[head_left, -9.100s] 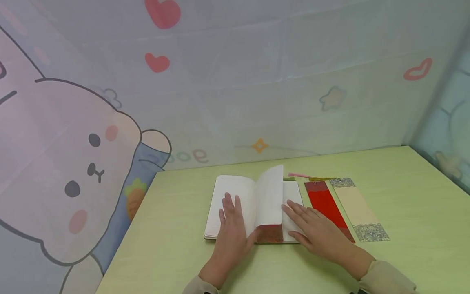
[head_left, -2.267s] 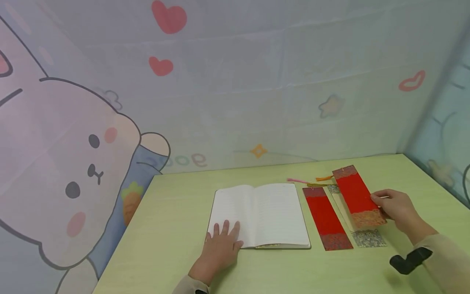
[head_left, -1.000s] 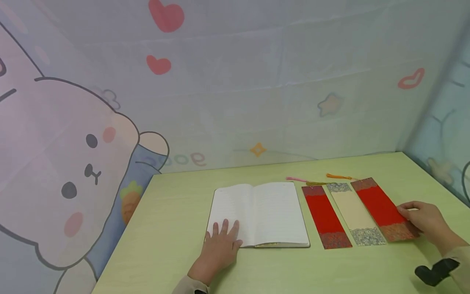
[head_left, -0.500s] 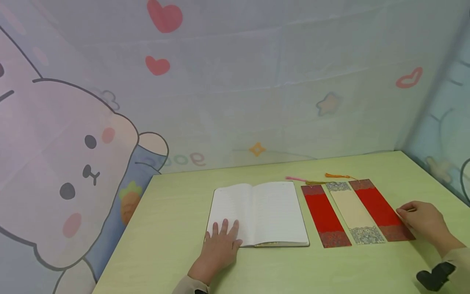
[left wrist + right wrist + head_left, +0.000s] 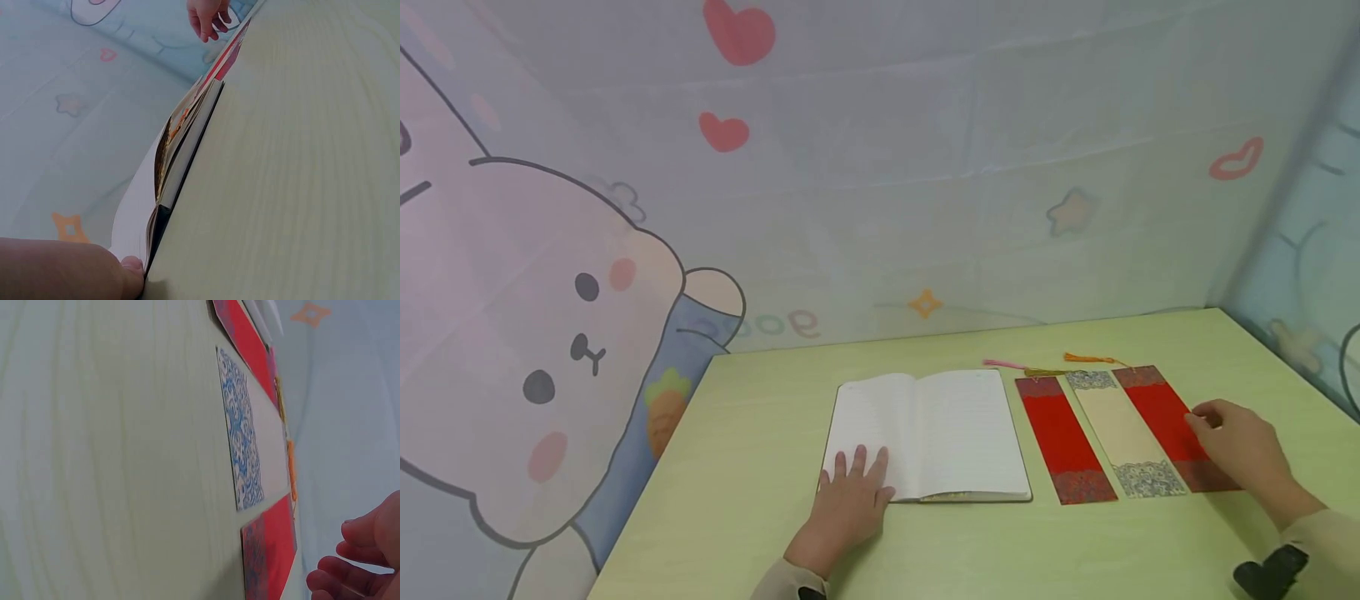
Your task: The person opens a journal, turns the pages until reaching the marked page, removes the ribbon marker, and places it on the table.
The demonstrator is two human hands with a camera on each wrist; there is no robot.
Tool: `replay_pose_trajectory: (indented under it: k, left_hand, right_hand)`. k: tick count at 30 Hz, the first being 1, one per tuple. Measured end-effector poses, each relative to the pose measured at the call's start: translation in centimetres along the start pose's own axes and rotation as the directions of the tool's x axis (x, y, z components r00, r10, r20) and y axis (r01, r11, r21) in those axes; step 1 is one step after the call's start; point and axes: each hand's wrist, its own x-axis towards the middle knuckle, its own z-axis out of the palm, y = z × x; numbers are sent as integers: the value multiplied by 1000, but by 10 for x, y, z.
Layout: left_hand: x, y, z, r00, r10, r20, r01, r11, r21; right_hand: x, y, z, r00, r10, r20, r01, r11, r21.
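Observation:
An open notebook with lined white pages lies mid-table. My left hand rests on the lower left page with its fingers spread; the left wrist view shows its thumb at the page edge. Under the right-hand pages a gold-patterned edge shows at the notebook's near side. My right hand hovers over the right red bookmark, fingers loosely curled and holding nothing. To its left lie a cream bookmark with blue-patterned ends and another red bookmark.
Tassels stick out from the bookmarks' far ends: pink, olive and orange. The pale green table meets a printed cloth backdrop along its back edge. A dark cable hangs at far right.
A red bookmark with an orange tassel was carried over the cream one, laid at its right and released. My right hand then moved slightly left above it. The notebook's raised pages now lie down.

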Motion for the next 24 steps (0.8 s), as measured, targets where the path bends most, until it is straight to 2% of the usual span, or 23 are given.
replay_pose_trajectory:
  k: [5,9,16,24]
  left_hand:
    - [1,0,1,1000,-2,6,2,1000,7]
    - [1,0,1,1000,1,2,-1,1000,8]
    - [1,0,-1,1000,1,-3,-1,1000,6]
    - [1,-1,1,1000,-2,0,2,1000,12]
  right_hand:
    - [-4,-23,4,997,-76,-5,76,997,-1]
    - [-8,-42,7,992,-122,25,122,992,13]
    - [-14,-70,19,968,-241,70,237,970,61]
    - [-25,-98,35,953,-274,131,271,962,40]
